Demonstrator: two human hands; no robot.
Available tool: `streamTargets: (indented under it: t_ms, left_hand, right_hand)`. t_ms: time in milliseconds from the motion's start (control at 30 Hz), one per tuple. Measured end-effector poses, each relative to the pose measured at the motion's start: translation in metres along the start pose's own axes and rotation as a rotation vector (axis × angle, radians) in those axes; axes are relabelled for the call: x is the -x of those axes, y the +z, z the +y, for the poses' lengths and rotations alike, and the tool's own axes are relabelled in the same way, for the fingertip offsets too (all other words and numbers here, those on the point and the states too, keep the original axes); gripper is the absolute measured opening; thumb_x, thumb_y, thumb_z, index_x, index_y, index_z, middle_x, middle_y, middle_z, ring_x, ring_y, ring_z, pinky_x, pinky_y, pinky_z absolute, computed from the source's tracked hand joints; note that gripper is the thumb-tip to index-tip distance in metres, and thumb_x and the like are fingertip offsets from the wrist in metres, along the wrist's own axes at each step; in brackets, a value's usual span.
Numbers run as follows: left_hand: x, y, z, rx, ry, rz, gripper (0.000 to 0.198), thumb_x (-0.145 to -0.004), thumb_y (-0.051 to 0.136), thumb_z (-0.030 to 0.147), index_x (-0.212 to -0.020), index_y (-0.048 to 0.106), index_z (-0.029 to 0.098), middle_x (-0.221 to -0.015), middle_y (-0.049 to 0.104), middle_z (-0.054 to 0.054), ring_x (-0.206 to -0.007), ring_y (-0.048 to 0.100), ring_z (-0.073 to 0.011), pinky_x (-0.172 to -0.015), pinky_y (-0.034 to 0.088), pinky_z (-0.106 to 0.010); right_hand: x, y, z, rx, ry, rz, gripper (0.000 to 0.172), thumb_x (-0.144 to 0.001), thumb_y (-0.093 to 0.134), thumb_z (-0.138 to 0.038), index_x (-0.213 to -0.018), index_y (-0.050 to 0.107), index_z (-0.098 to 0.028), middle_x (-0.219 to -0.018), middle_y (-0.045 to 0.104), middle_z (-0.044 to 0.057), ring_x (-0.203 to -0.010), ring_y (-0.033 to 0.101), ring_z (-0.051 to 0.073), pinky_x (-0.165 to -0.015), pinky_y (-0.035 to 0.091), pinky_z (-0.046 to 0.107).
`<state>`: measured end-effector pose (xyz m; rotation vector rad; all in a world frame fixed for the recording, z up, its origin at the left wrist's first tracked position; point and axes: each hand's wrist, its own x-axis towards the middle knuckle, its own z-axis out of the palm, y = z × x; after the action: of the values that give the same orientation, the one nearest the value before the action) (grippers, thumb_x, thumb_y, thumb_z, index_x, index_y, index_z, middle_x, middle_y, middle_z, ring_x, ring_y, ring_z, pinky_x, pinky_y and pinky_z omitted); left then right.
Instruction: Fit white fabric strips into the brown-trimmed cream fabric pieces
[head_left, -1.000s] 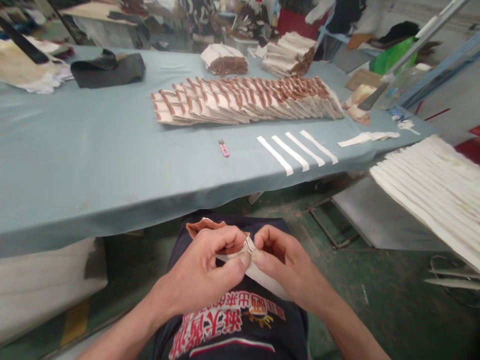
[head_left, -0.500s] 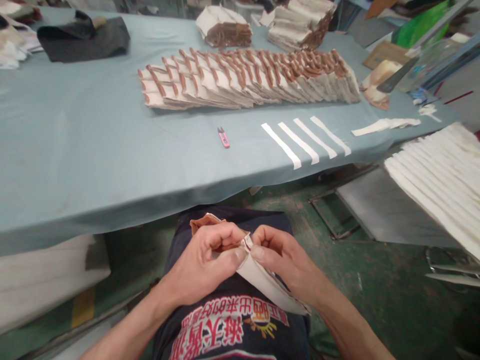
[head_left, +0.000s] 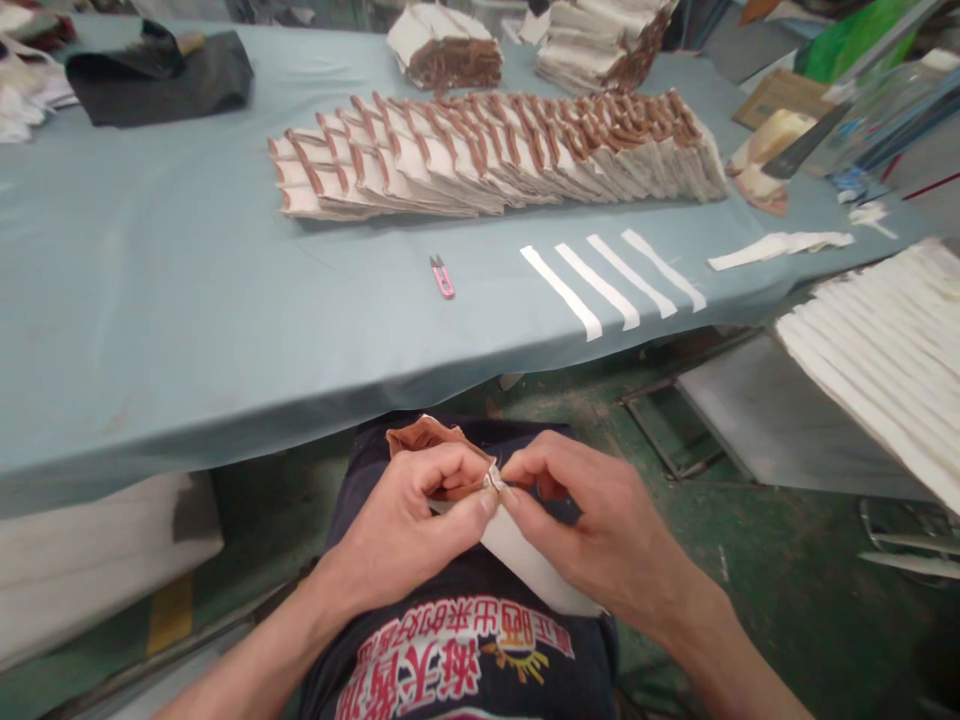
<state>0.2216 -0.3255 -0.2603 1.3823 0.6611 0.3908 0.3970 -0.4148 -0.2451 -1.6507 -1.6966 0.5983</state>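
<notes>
Over my lap, my left hand (head_left: 427, 510) pinches a folded white-and-brown fabric piece (head_left: 536, 565) between thumb and fingers. My right hand (head_left: 581, 500) grips the same piece at its seam, its thumb and fingertips meeting those of the left. A brown part of the piece sticks up behind my left hand, and a white flap hangs down below my right hand. The small folded edge between the fingertips is partly covered. On the table ahead lies a pair of pink thread snips (head_left: 442, 278), apart from both hands.
A long row of folded white-and-brown fabric pieces (head_left: 480, 160) lies across the blue-covered table (head_left: 172, 330). Several white strips (head_left: 596, 285) lie near the front edge. Dark folded cloth (head_left: 161, 80) rests at the left; a stack of white fabric (head_left: 885, 350) stands at the right.
My right hand has turned, its knuckles lifting and spreading outward while its fingertips stay at the seam. The white flap now shows less beyond it. My left hand keeps its pinch.
</notes>
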Motion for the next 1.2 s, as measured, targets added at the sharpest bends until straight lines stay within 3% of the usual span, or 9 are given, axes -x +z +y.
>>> streamTargets:
  t_ms: [200,367,567,700,833,1033,1200]
  left_hand:
    - [-0.001,0.004,-0.004,-0.154,0.074,-0.005,0.019,-0.092,0.055,0.021,-0.080,0.068,0.014,-0.063,0.054,0.005,-0.057,0.041,-0.0077,-0.054,0.035,-0.019]
    - [-0.002,0.008,-0.008,-0.243,0.093,0.007,0.019,-0.091,0.053,0.017,-0.078,0.067,0.014,-0.065,0.056,0.005,-0.060,0.045,-0.0085,-0.056,0.036,-0.020]
    - [-0.003,0.010,-0.010,-0.243,0.078,0.031,0.018,-0.090,0.054,0.017,-0.075,0.064,0.015,-0.065,0.057,0.005,-0.060,0.047,-0.0084,-0.057,0.038,-0.019]
    - [-0.004,0.005,-0.011,-0.152,0.013,-0.032,0.023,-0.090,0.053,0.024,-0.079,0.070,0.012,-0.071,0.064,0.000,-0.064,0.053,-0.0108,-0.059,0.042,-0.020]
    - [-0.004,0.000,-0.014,-0.231,0.030,-0.060,0.024,-0.087,0.049,0.022,-0.077,0.069,0.012,-0.067,0.061,0.001,-0.061,0.051,-0.0103,-0.057,0.039,-0.021]
    - [0.000,0.004,-0.017,-0.337,0.091,-0.009,0.023,-0.086,0.047,0.018,-0.074,0.066,0.013,-0.060,0.054,0.004,-0.053,0.044,-0.0087,-0.051,0.032,-0.022]
    - [0.005,0.011,-0.018,-0.319,0.137,0.039,0.023,-0.087,0.047,0.016,-0.072,0.065,0.013,-0.059,0.056,0.003,-0.052,0.045,-0.0089,-0.050,0.033,-0.022]
  right_hand:
    - [-0.004,-0.020,-0.002,0.262,-0.179,-0.130,0.007,-0.097,0.064,-0.012,-0.096,0.069,-0.015,-0.085,0.075,0.002,-0.077,0.071,0.017,-0.069,0.048,0.028]
    - [-0.002,-0.021,-0.005,0.423,-0.210,-0.142,0.014,-0.095,0.063,-0.010,-0.084,0.068,-0.017,-0.080,0.075,0.003,-0.072,0.073,0.021,-0.062,0.045,0.033]
    - [0.000,-0.010,-0.005,0.327,-0.019,-0.099,0.013,-0.090,0.061,-0.009,-0.084,0.066,-0.019,-0.077,0.073,0.000,-0.070,0.072,0.018,-0.063,0.044,0.030]
    - [-0.001,-0.003,0.001,0.058,0.203,-0.159,0.012,-0.085,0.059,-0.011,-0.080,0.063,-0.021,-0.072,0.069,-0.004,-0.062,0.064,0.012,-0.060,0.042,0.025]
    - [-0.002,0.003,0.005,-0.061,0.339,-0.233,0.010,-0.084,0.056,-0.016,-0.078,0.061,-0.021,-0.070,0.067,-0.003,-0.062,0.061,0.013,-0.059,0.040,0.024]
    - [-0.001,0.011,0.003,-0.099,0.418,-0.206,0.008,-0.085,0.053,-0.024,-0.077,0.056,-0.022,-0.066,0.062,-0.003,-0.059,0.057,0.014,-0.054,0.034,0.024]
    - [0.008,0.018,0.002,-0.065,0.347,-0.134,0.010,-0.089,0.049,-0.027,-0.080,0.052,-0.023,-0.067,0.063,-0.002,-0.059,0.061,0.015,-0.055,0.039,0.025]
